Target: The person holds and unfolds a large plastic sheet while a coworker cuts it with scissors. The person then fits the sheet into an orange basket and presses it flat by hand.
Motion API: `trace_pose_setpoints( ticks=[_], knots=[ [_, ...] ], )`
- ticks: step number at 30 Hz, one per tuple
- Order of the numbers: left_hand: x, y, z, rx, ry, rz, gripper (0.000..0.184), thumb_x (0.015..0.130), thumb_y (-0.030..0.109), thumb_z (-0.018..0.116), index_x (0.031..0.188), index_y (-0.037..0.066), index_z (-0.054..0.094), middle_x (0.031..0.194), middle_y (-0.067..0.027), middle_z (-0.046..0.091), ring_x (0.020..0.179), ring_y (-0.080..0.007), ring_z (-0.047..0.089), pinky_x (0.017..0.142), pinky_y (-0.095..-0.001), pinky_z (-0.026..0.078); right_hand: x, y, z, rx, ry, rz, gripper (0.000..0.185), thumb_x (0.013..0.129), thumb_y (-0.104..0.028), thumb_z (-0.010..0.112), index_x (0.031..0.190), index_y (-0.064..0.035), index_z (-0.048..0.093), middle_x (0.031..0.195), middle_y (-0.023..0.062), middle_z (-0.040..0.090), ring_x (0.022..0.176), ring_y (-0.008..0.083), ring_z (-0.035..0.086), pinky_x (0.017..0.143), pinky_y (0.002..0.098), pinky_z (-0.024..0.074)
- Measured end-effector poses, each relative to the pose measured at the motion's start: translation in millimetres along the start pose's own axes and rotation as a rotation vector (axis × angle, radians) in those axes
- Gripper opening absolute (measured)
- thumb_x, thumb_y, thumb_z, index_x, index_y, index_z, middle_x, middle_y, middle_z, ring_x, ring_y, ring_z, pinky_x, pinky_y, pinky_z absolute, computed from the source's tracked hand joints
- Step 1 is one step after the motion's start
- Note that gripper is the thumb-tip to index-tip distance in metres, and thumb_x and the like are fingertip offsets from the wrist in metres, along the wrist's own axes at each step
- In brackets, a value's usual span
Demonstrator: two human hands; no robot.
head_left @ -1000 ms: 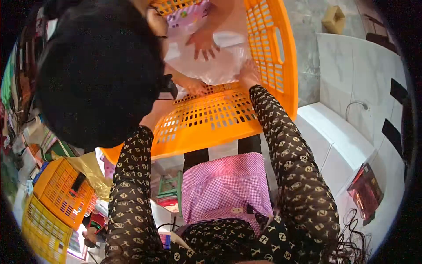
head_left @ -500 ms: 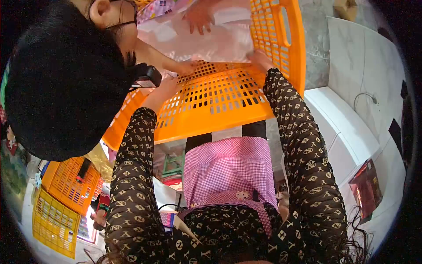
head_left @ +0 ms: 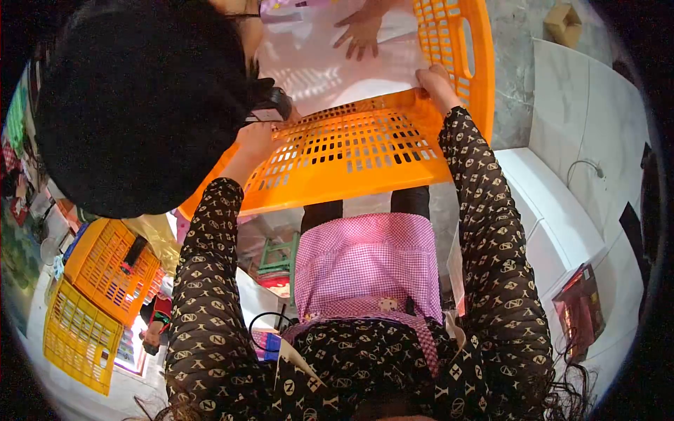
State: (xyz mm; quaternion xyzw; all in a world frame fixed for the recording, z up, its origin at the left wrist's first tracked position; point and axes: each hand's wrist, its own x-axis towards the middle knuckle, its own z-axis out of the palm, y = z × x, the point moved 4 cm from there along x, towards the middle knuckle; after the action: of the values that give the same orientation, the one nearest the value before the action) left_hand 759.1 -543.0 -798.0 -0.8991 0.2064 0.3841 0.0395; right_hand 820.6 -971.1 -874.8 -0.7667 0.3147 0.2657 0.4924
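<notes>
Plastic baskets (head_left: 337,195) and a pink apron (head_left: 365,263) suggest a workroom or shop.

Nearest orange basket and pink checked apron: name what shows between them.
In the head view, two dark trouser legs show between the orange basket and the pink apron.

smooth plastic orange basket (head_left: 351,191), glossy pale sheet (head_left: 309,74), matt checked cloth apron (head_left: 365,263)

Head view: worn on the person's head, looking forward and steeply down
Lens: very wide, the picture round with dark corners
Pink-and-white checked cloth apron (head_left: 368,263): the wearer's own, seen from above, low centre
Orange perforated plastic crate (head_left: 351,151): ahead, upper centre, seen from above at a slant
Co-worker's dark-haired head (head_left: 140,105): close to the camera, filling the upper left
</notes>
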Motion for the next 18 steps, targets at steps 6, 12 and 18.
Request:
trace_pose_setpoints(
  ticks=[6,12,18],
  knots=[
    [-18.6,-8.3,-8.3,-0.168,-0.087,-0.164,0.065,0.072,0.043,0.063,0.116,0.000,0.042,0.124,-0.0182,0.040,0.115,-0.0332,0.040,0.092,-0.0438,0.036,-21.3,-14.2,6.5,-0.448,-0.067,-0.010,0.022,0.071,-0.012,0.053,0.078,0.0088,0.057,0.066,0.0207,0.059,0.053,0.0289,0.060,0.040,0.0412,0.0442],
    [-20.7,-17.9,9.2,-0.225,-0.233,-0.010,0.051,0.075,0.040,0.060,0.110,0.004,0.050,0.114,-0.0184,0.049,0.106,-0.0352,0.048,0.087,-0.0451,0.040,1.1,36.8,11.0,-0.778,-0.031,-0.251,0.038,0.075,-0.007,0.044,0.111,0.0066,0.048,0.094,0.0228,0.060,0.093,0.0356,0.056,0.078,0.0447,0.0438],
    [-24.0,-92.0,130.9,-0.201,-0.021,0.096,0.050,0.079,0.037,0.057,0.116,0.004,0.049,0.109,-0.0201,0.054,0.100,-0.0339,0.053,0.084,-0.0431,0.043,-44.8,0.2,15.4,-1.008,-0.027,-0.197,0.045,0.085,-0.016,0.032,0.125,0.0028,0.031,0.099,0.0230,0.058,0.090,0.0353,0.058,0.076,0.0455,0.0446]
  ],
)
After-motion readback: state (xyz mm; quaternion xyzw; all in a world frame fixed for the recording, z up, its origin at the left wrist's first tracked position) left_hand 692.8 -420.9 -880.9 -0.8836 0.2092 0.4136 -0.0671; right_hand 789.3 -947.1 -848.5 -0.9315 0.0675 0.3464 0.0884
